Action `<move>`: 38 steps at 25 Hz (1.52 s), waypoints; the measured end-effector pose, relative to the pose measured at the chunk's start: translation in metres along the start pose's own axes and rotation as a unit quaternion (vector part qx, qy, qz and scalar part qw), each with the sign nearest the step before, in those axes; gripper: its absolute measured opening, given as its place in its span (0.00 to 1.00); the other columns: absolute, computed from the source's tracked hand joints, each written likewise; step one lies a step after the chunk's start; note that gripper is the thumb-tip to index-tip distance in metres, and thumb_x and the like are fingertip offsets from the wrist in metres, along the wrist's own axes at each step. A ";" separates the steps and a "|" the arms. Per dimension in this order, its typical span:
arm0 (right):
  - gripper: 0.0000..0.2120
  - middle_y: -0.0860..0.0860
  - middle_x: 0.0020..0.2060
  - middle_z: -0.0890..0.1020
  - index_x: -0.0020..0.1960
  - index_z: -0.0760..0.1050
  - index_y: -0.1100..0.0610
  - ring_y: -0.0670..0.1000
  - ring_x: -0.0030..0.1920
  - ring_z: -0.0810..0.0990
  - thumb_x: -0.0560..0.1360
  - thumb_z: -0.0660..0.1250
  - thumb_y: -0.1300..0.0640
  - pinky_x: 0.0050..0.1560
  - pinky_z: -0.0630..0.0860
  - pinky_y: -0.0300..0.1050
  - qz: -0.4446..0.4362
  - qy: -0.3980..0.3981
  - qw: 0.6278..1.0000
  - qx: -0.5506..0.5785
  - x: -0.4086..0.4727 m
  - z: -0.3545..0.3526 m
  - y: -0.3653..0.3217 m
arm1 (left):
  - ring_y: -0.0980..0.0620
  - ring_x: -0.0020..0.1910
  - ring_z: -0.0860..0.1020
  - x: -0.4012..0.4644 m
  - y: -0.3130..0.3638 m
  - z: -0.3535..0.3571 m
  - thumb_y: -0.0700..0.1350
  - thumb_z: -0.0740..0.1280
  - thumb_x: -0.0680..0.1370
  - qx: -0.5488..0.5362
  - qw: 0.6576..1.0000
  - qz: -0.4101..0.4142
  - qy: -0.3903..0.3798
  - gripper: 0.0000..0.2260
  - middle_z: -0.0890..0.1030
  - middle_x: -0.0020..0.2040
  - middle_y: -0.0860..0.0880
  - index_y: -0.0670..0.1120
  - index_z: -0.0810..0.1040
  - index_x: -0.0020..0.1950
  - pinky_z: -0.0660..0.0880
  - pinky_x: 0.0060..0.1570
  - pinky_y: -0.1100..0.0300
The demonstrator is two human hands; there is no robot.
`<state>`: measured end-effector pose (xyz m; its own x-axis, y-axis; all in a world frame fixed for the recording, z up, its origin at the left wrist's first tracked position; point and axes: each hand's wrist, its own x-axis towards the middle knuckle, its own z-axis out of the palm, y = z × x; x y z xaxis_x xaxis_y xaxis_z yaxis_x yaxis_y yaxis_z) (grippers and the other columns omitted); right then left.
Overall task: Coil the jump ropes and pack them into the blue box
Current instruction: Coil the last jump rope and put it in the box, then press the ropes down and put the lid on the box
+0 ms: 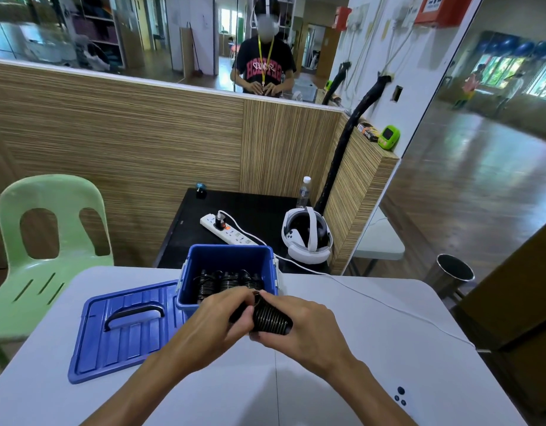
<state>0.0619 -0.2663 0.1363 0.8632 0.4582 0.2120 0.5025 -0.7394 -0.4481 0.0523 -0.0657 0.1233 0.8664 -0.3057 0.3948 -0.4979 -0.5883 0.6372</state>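
Coiled rope [270, 318], held over the table [342, 379] at 6 o'clock of the box [228, 256], pinched by left fingers [237, 299], gripped by right fingers [267, 338]; coiling judged finishing, placement in box required next.

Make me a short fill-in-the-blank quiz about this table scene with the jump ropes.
1. Both hands hold a coiled black ____.
2. The box on the table is coloured ____.
3. The lid lies to the box's ____.
4. The chair is coloured ____.

Missing words: rope; blue; left; green.
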 end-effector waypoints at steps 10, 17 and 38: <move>0.35 0.52 0.61 0.76 0.79 0.51 0.42 0.53 0.56 0.77 0.77 0.56 0.32 0.47 0.70 0.43 0.100 -0.082 0.988 -0.080 0.016 0.015 0.003 | 0.52 0.60 0.71 -0.001 0.012 0.026 0.57 0.63 0.75 -0.039 0.986 -0.076 0.141 0.12 0.66 0.56 0.59 0.50 0.76 0.40 0.76 0.56 0.58; 0.35 0.51 0.56 0.80 0.79 0.49 0.39 0.52 0.54 0.78 0.76 0.57 0.32 0.48 0.74 0.46 0.139 -0.050 0.988 -0.038 0.017 0.018 0.011 | 0.53 0.59 0.73 0.001 0.024 0.032 0.43 0.69 0.76 -0.130 0.971 -0.107 0.169 0.06 0.69 0.56 0.53 0.46 0.79 0.39 0.80 0.49 0.61; 0.44 0.49 0.68 0.70 0.79 0.37 0.42 0.51 0.63 0.75 0.76 0.63 0.35 0.57 0.76 0.46 0.223 -0.027 0.966 0.132 0.034 0.087 0.003 | 0.54 0.50 0.80 0.036 -0.029 0.063 0.53 0.71 0.74 -0.276 0.830 -0.423 0.236 0.16 0.81 0.50 0.51 0.50 0.73 0.59 0.80 0.46 0.56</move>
<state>0.0885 -0.2096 0.0669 0.9834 0.1546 -0.0955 0.0461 -0.7208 -0.6916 0.1009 -0.1067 0.0773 0.8685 0.4466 -0.2153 0.2263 0.0293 0.9736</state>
